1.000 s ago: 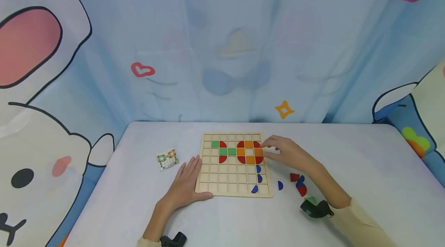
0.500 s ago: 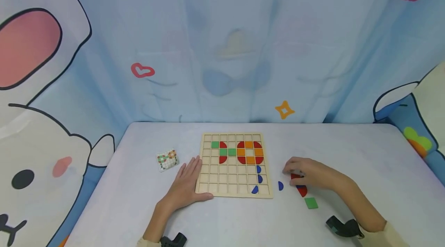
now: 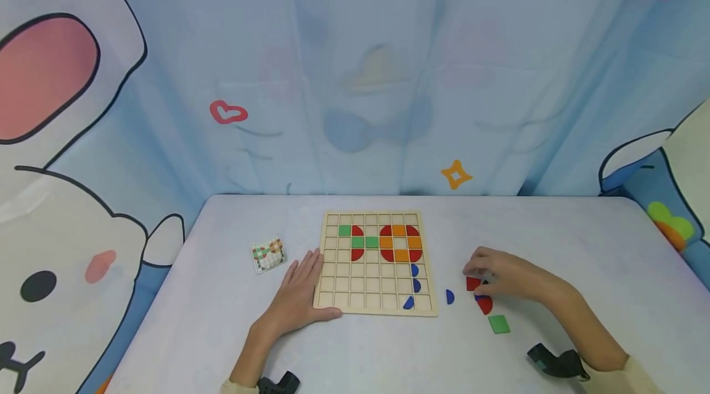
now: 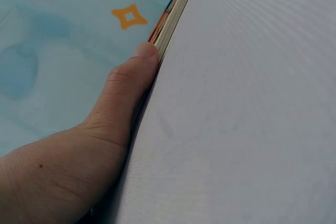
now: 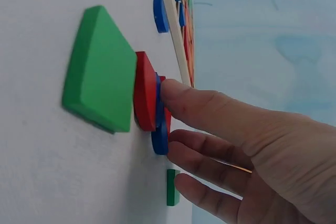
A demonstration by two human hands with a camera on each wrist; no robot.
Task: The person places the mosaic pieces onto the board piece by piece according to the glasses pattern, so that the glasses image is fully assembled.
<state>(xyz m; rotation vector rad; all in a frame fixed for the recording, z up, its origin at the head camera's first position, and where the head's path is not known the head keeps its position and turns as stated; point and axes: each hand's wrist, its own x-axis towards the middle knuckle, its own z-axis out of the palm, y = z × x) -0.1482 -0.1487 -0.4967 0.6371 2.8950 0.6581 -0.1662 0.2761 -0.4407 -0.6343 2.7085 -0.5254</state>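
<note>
My left hand [image 3: 296, 292] lies flat, fingers spread, against the left edge and lower-left corner of the wooden grid board [image 3: 357, 285]. In the left wrist view its thumb [image 4: 123, 87] touches the board's side [image 4: 173, 27]. Over a small cluster at the board's right is my right hand [image 3: 516, 277], its thumb and fingers apart. The right wrist view shows that thumb touching a blue piece [image 5: 159, 98] beside a red piece [image 5: 145, 93], with the other fingers [image 5: 210, 156] behind. Green, red and orange pieces fill some cells; blue half-circles [image 3: 416, 285] lie on the right part.
A small pattern card [image 3: 267, 254] lies left of the board. One blue half-circle [image 3: 450, 296] is on the table just right of the board, and a green square [image 3: 499, 324] lies below the cluster. A blue curtain [image 3: 355, 135] hangs behind the table.
My right hand has left the board's right edge and moved right and down to the loose pieces, uncovering the green square. My left hand stays against the board.
</note>
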